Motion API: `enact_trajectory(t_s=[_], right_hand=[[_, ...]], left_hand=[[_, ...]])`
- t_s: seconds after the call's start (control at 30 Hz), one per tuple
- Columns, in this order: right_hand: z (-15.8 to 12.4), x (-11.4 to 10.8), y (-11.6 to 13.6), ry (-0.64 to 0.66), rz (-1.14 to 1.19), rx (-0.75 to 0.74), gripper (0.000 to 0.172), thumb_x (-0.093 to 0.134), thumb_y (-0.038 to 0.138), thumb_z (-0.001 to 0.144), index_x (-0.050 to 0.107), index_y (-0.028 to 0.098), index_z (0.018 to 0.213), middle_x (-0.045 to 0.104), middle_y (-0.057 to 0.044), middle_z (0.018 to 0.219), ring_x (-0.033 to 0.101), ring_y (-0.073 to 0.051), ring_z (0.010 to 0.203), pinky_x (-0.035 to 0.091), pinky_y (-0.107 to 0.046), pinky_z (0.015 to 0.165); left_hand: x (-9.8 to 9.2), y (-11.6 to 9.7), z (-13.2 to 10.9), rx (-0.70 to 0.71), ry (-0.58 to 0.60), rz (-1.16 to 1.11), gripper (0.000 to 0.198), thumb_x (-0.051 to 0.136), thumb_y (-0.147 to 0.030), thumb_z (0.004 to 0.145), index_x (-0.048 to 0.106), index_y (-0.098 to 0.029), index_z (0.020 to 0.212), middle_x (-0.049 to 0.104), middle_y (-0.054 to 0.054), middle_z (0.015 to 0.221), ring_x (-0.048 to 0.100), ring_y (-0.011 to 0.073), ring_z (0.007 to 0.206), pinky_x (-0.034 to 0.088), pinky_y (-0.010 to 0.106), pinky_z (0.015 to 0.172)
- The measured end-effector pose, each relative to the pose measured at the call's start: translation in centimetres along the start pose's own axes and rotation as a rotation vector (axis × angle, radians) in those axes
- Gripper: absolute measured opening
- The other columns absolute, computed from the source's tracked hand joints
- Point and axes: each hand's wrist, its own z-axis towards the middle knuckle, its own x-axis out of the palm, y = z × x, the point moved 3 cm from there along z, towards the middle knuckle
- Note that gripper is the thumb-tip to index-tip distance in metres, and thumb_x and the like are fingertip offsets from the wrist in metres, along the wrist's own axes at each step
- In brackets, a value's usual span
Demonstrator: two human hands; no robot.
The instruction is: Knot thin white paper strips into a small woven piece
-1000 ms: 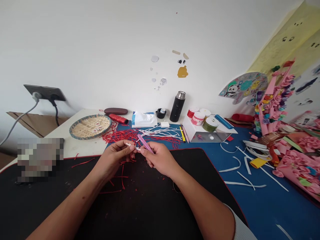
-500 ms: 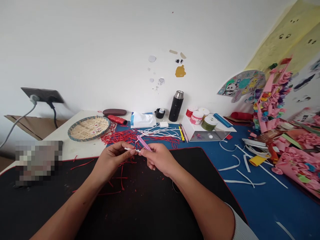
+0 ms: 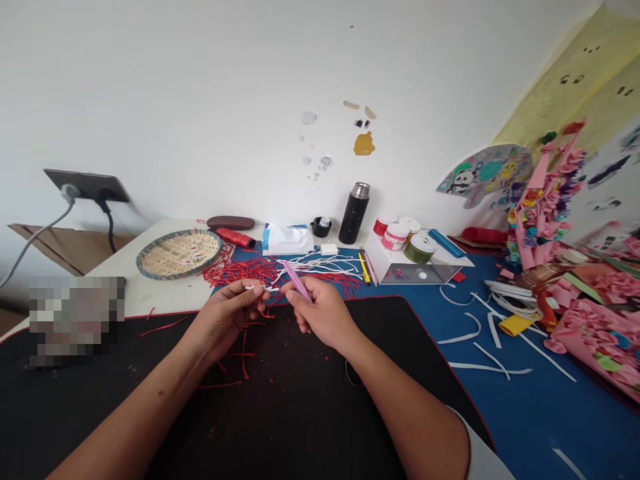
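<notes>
Your left hand (image 3: 220,317) pinches a short white paper strip (image 3: 256,288) between thumb and fingertips, and your right hand (image 3: 321,315) grips a slim pink tool (image 3: 298,281), its lower end inside your fingers. The two hands are close together above the back edge of the black desk mat (image 3: 280,420), with the strip running toward the right hand's fingers. Thin red paper strips (image 3: 244,353) lie scattered on the mat beneath your hands, and a pixelated patch (image 3: 75,320) covers its left end (whatever sits there can't be made out).

Just beyond your hands, a tangle of red strips (image 3: 235,271) and a bunch of white strips (image 3: 325,265) lie on a blue mat (image 3: 530,413). Farther back along the white wall (image 3: 175,100) stand a woven bamboo tray (image 3: 150,259), a red spool (image 3: 236,238), a tissue pack (image 3: 287,240), a black thermos (image 3: 354,213) and paint jars (image 3: 395,235) on a white stand. To your right, curled white strips (image 3: 475,333) lie on the blue mat, near pink paper-flower crafts (image 3: 593,340). A wall socket panel (image 3: 85,185) with two plugged-in cords sits at far left.
</notes>
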Motion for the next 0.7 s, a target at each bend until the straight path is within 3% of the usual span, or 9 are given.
enact_trajectory(t_s=[0.27, 0.43, 0.7], right_hand=[[-0.3, 0.0, 0.0, -0.059, -0.216, -0.092, 0.020, 0.060, 0.035, 0.097, 0.066, 0.021, 0.111, 0.062, 0.005, 0.065, 0.053, -0.011, 0.047, 0.041, -0.023, 0.050], [-0.4, -0.2, 0.3, -0.102, -0.386, -0.142, 0.020, 0.059, 0.039, 0.098, 0.068, 0.021, 0.101, 0.062, 0.002, 0.066, 0.055, -0.013, 0.055, 0.039, -0.025, 0.055], [-0.4, -0.6, 0.8, -0.128, -0.417, -0.158, 0.022, 0.056, 0.039, 0.099, 0.067, 0.021, 0.096, 0.064, 0.001, 0.069, 0.059, -0.015, 0.063, 0.040, -0.025, 0.059]], left_hand=[[0.4, 0.4, 0.1, -0.068, 0.075, -0.021, 0.036, 0.101, -0.035, 0.058, 0.078, -0.015, 0.077, 0.076, 0.005, 0.075, 0.064, 0.0122, 0.060, 0.051, 0.019, 0.052], [0.3, 0.7, 0.0, -0.101, 0.113, -0.022, 0.035, 0.100, -0.034, 0.061, 0.077, -0.015, 0.079, 0.077, 0.005, 0.076, 0.065, 0.0128, 0.060, 0.050, 0.019, 0.052], [0.8, 1.0, -0.2, -0.132, 0.229, 0.112, 0.029, 0.095, -0.034, 0.070, 0.076, -0.017, 0.082, 0.077, 0.005, 0.078, 0.065, 0.0129, 0.063, 0.047, 0.019, 0.053]])
